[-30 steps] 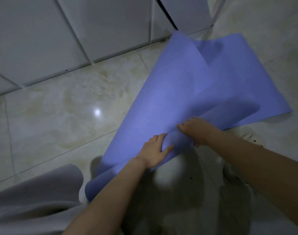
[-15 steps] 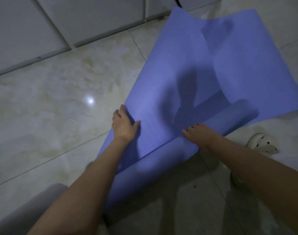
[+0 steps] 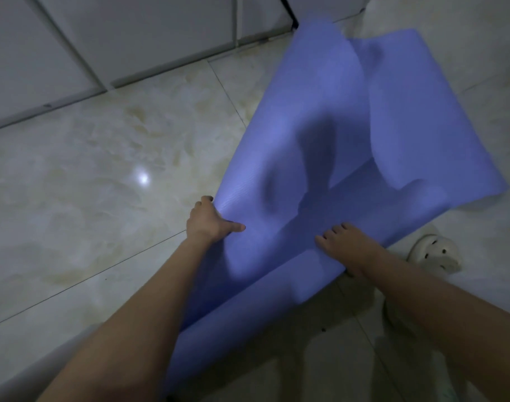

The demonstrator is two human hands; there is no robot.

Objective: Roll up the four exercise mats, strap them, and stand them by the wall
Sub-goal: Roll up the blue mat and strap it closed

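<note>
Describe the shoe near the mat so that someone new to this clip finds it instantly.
Start from the purple-blue exercise mat on the pale tiled floor. Just off its near right edge, beside the right hand, sits a whitish clog. It is the only small rounded thing there, dotted with dark holes.

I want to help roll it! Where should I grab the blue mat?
Grab the rolled part of the blue mat, from the near side, fingers curled over its top like the right hand. It is a round tube lying on the floor; the far sheet is floppy and buckled. The left hand pinches the side edge.
</note>
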